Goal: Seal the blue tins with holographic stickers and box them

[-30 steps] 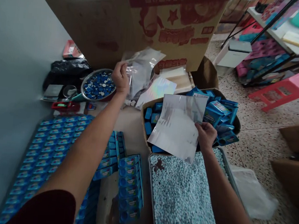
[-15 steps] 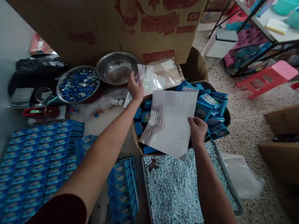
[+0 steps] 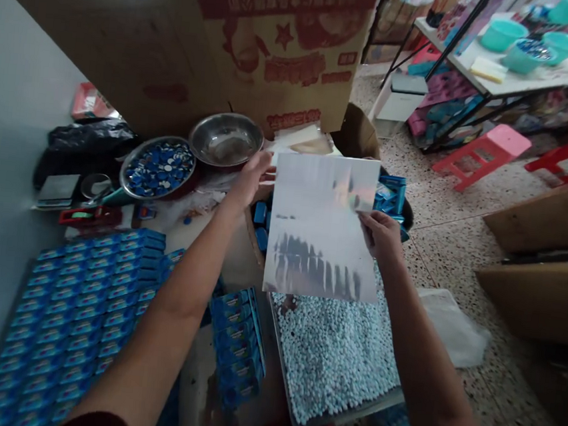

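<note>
A glossy silver-white rectangular sheet (image 3: 320, 230) is up in front of me, its face towards me with dark streaky reflections low down. My right hand (image 3: 380, 232) pinches its right edge between thumb and fingers. At the left edge, my left hand (image 3: 247, 181) has its fingers stretched out and apart; the tips meet or pass behind the sheet, and I cannot tell which. Behind the sheet, mostly covered, is a carton of blue packets (image 3: 390, 195). Below it lies a tray (image 3: 290, 401) filled with small pale-blue pellets (image 3: 340, 359).
Rows of blue boxes (image 3: 78, 314) stand at left, with a shorter row (image 3: 235, 349) nearer the middle. A bowl of blue and silver pieces (image 3: 158, 167) sits beside a steel bowl (image 3: 227, 139). A large cardboard box (image 3: 279, 58) rises behind; a pink stool (image 3: 483, 155) stands at right.
The sheet has risen and straightened, now flat towards me and covering more of the carton. My left hand has come down from beside the clear plastic to the sheet's left edge.
</note>
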{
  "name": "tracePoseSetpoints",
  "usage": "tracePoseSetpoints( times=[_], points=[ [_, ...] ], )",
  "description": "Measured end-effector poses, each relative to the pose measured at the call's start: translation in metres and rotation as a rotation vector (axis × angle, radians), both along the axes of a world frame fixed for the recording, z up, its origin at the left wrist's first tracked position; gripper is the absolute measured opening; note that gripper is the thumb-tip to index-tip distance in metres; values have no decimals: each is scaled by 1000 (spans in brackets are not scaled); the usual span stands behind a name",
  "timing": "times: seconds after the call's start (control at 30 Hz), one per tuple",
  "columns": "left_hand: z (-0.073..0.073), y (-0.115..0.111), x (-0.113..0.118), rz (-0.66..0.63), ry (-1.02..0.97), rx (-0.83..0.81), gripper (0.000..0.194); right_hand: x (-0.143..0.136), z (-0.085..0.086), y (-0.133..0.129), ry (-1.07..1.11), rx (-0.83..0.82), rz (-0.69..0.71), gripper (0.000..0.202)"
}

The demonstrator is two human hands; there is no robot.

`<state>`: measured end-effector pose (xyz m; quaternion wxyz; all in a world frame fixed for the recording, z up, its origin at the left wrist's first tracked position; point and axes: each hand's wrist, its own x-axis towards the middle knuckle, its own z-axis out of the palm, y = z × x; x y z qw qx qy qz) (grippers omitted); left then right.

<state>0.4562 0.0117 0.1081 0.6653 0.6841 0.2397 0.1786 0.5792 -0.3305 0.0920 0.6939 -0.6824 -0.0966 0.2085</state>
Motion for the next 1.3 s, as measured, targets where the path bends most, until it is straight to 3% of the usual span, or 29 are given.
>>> tracePoseSetpoints(
  times=[0.07,0.23,0.33,0.47,0.53,0.63,0.7,0.8,0.87,1.0,1.1,1.23,1.3],
  points=[
    [-4,-15,-22,13,-29,29,74,-11,6,-6,48,-42,64,46],
    [-45,-64,-76,69,11,47,86,-34,3,-12,20,-49,107,58],
    [-55,-87,-97,102,82,221,97,-33,-3,-9,-27,-52,73,55],
    [-40,-107,-95,211,102,684,90,-37,-12,-10,-49,-18,141,54],
    [-25,-118,-82,137,92,881,73,-46,-12,-13,-42,5,190,53],
    [-4,-137,-61,-108,99,1032,43,-60,-4,-20,-18,13,260,54],
    [5,-149,-54,-246,125,1043,34,-65,2,-25,-1,2,279,55],
    [7,-160,-55,-257,156,1013,46,-64,5,-33,14,-18,228,57],
    [-1,-160,-59,-203,139,990,53,-63,3,-38,16,-20,201,57],
    [-26,-152,-59,-211,108,907,25,-67,-1,-42,-38,-84,208,60],
    [-38,-147,-56,-286,94,832,19,-66,6,-40,-251,-182,222,69],
    [-41,-146,-55,-336,64,752,15,-51,17,-35,-471,-323,351,25],
    [-41,-145,-55,-342,62,731,16,-42,16,-36,-452,-377,383,21]
  ],
)
